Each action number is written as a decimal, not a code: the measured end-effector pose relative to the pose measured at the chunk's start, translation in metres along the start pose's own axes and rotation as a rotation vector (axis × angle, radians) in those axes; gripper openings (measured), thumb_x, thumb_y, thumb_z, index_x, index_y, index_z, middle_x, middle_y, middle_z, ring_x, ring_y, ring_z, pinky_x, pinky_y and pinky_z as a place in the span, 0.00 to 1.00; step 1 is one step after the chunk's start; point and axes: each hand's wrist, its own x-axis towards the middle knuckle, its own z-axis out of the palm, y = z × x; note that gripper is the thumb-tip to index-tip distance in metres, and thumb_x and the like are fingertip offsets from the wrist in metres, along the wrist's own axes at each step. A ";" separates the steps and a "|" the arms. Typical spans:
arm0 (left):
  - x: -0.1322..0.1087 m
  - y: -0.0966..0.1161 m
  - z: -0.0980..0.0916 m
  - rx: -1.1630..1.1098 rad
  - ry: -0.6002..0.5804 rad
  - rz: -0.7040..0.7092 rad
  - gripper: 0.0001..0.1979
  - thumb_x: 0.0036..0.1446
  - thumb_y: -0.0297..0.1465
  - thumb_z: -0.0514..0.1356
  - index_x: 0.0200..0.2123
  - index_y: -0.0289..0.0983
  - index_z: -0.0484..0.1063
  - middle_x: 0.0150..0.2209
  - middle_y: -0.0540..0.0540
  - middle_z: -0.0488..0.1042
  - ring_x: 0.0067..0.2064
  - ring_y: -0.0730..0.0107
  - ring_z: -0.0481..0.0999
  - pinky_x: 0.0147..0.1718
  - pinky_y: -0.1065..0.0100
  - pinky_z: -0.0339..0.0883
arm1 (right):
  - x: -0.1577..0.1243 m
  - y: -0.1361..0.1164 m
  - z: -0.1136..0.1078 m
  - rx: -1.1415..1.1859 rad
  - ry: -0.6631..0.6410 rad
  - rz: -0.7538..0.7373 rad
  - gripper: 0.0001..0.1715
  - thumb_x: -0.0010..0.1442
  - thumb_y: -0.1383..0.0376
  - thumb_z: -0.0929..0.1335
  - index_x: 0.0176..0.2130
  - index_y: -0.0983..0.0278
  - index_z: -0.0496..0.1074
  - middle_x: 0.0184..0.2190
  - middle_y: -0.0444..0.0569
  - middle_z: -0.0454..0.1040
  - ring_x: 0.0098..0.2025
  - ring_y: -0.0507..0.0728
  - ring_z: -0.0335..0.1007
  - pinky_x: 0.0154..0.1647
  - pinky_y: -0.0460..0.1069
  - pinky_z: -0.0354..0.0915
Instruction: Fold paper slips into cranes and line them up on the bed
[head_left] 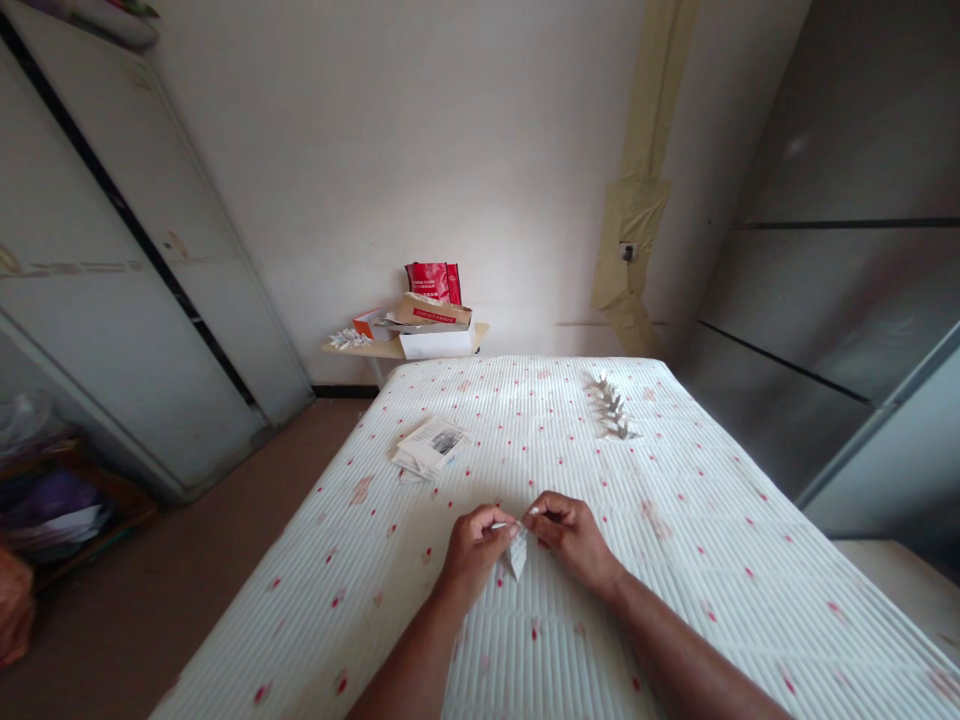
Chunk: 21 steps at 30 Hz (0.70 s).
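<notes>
My left hand (pixel 478 540) and my right hand (pixel 571 533) are both pinched on a small folded piece of white paper (pixel 517 553), held just above the white bed cover (pixel 675 560) dotted with red. The paper hangs down between my fingertips in a pointed shape. A stack of printed paper sheets (pixel 430 446) lies on the bed beyond my left hand. A row of several small folded paper figures (pixel 611 410) sits further back on the right.
Past the bed's far end a small wooden table (pixel 390 349) carries a white box (pixel 437 341), a red bag (pixel 433 281) and more folded papers. Grey cabinets stand on the left and right. Bare floor (pixel 150 590) runs along the left.
</notes>
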 end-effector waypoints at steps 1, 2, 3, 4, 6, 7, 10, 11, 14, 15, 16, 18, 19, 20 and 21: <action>0.000 -0.001 0.000 -0.004 0.000 -0.006 0.11 0.45 0.36 0.59 0.25 0.32 0.72 0.18 0.51 0.66 0.22 0.76 0.63 0.22 0.74 0.55 | 0.000 0.000 0.000 0.008 -0.006 0.008 0.16 0.52 0.55 0.66 0.24 0.65 0.66 0.17 0.40 0.61 0.19 0.48 0.55 0.21 0.44 0.53; 0.000 -0.001 0.001 -0.003 0.005 -0.007 0.11 0.45 0.36 0.58 0.25 0.32 0.71 0.18 0.52 0.65 0.21 0.76 0.62 0.22 0.74 0.54 | -0.001 -0.001 0.001 0.009 -0.013 0.008 0.17 0.53 0.54 0.66 0.24 0.65 0.66 0.17 0.40 0.62 0.19 0.48 0.56 0.21 0.44 0.54; 0.000 -0.001 0.001 0.001 0.012 -0.004 0.11 0.45 0.36 0.58 0.26 0.33 0.71 0.18 0.52 0.64 0.21 0.77 0.61 0.22 0.74 0.54 | -0.001 -0.001 0.001 0.003 -0.019 0.000 0.17 0.53 0.54 0.66 0.25 0.65 0.66 0.17 0.40 0.62 0.19 0.48 0.56 0.22 0.44 0.54; 0.000 -0.001 0.002 0.004 0.019 0.000 0.10 0.45 0.36 0.58 0.26 0.33 0.70 0.18 0.53 0.64 0.21 0.77 0.60 0.21 0.75 0.54 | -0.001 -0.001 0.001 -0.007 -0.024 -0.010 0.17 0.54 0.54 0.66 0.25 0.65 0.66 0.17 0.41 0.63 0.20 0.48 0.57 0.22 0.44 0.55; 0.000 -0.001 0.004 0.010 0.027 0.005 0.10 0.46 0.36 0.57 0.27 0.34 0.68 0.18 0.54 0.62 0.21 0.78 0.59 0.21 0.75 0.53 | -0.002 -0.001 0.001 -0.021 -0.033 -0.028 0.17 0.54 0.53 0.65 0.26 0.65 0.67 0.18 0.41 0.63 0.20 0.49 0.58 0.23 0.44 0.56; 0.000 -0.001 0.004 0.012 0.029 0.006 0.10 0.47 0.36 0.56 0.27 0.34 0.68 0.18 0.54 0.61 0.21 0.78 0.59 0.20 0.75 0.52 | -0.002 -0.001 0.002 -0.024 -0.036 -0.035 0.17 0.55 0.53 0.65 0.27 0.65 0.67 0.18 0.41 0.63 0.21 0.49 0.59 0.23 0.44 0.56; -0.001 -0.001 0.006 0.030 0.042 0.022 0.10 0.47 0.38 0.56 0.26 0.36 0.66 0.18 0.54 0.60 0.21 0.77 0.59 0.21 0.75 0.52 | -0.002 0.000 0.002 -0.020 -0.041 -0.037 0.16 0.55 0.54 0.65 0.27 0.64 0.68 0.18 0.41 0.63 0.21 0.49 0.59 0.23 0.44 0.56; -0.001 -0.001 0.006 0.044 0.048 0.037 0.10 0.48 0.38 0.55 0.26 0.36 0.66 0.19 0.54 0.61 0.21 0.77 0.60 0.21 0.75 0.53 | -0.002 0.001 0.002 -0.024 -0.039 -0.038 0.15 0.55 0.55 0.65 0.27 0.64 0.68 0.18 0.41 0.63 0.21 0.49 0.58 0.23 0.44 0.56; -0.001 -0.004 0.006 0.110 0.064 0.094 0.09 0.49 0.36 0.54 0.27 0.37 0.67 0.21 0.52 0.65 0.24 0.75 0.63 0.24 0.75 0.56 | -0.002 0.001 0.003 -0.076 -0.010 -0.070 0.13 0.53 0.57 0.67 0.27 0.64 0.68 0.20 0.41 0.63 0.23 0.49 0.57 0.24 0.44 0.56; -0.001 -0.005 0.006 0.137 0.070 0.111 0.08 0.50 0.35 0.53 0.28 0.37 0.68 0.22 0.52 0.66 0.25 0.75 0.65 0.25 0.74 0.57 | -0.002 0.000 0.003 -0.106 0.002 -0.081 0.12 0.52 0.58 0.67 0.27 0.65 0.68 0.21 0.41 0.63 0.23 0.49 0.57 0.24 0.44 0.56; 0.000 -0.006 0.006 0.165 0.080 0.125 0.07 0.50 0.34 0.53 0.28 0.37 0.68 0.23 0.52 0.67 0.25 0.74 0.65 0.26 0.74 0.57 | -0.002 -0.001 0.002 -0.136 0.010 -0.086 0.11 0.51 0.59 0.68 0.27 0.65 0.69 0.21 0.41 0.63 0.24 0.49 0.57 0.25 0.44 0.55; 0.000 -0.008 0.006 0.219 0.101 0.151 0.07 0.51 0.32 0.53 0.28 0.37 0.68 0.24 0.51 0.68 0.27 0.73 0.67 0.28 0.74 0.58 | -0.002 -0.003 0.002 -0.186 0.007 -0.074 0.09 0.51 0.60 0.68 0.26 0.65 0.70 0.21 0.41 0.63 0.24 0.49 0.57 0.24 0.44 0.55; 0.000 -0.008 0.007 0.240 0.109 0.162 0.07 0.51 0.32 0.53 0.28 0.37 0.69 0.25 0.50 0.69 0.28 0.73 0.68 0.29 0.73 0.59 | -0.002 -0.003 0.002 -0.206 0.004 -0.062 0.09 0.51 0.61 0.68 0.26 0.65 0.70 0.21 0.41 0.63 0.24 0.49 0.57 0.24 0.43 0.54; 0.000 -0.009 0.007 0.256 0.113 0.171 0.07 0.51 0.31 0.53 0.28 0.37 0.69 0.26 0.50 0.70 0.29 0.72 0.68 0.30 0.73 0.59 | -0.002 -0.004 0.002 -0.225 0.003 -0.051 0.09 0.51 0.62 0.67 0.24 0.65 0.69 0.20 0.41 0.62 0.24 0.49 0.57 0.23 0.43 0.53; 0.000 -0.009 0.007 0.265 0.114 0.179 0.07 0.52 0.31 0.53 0.29 0.37 0.69 0.27 0.49 0.70 0.30 0.72 0.69 0.30 0.73 0.60 | -0.002 -0.004 0.002 -0.241 0.008 -0.041 0.09 0.51 0.62 0.67 0.23 0.65 0.68 0.20 0.41 0.61 0.23 0.49 0.56 0.23 0.43 0.53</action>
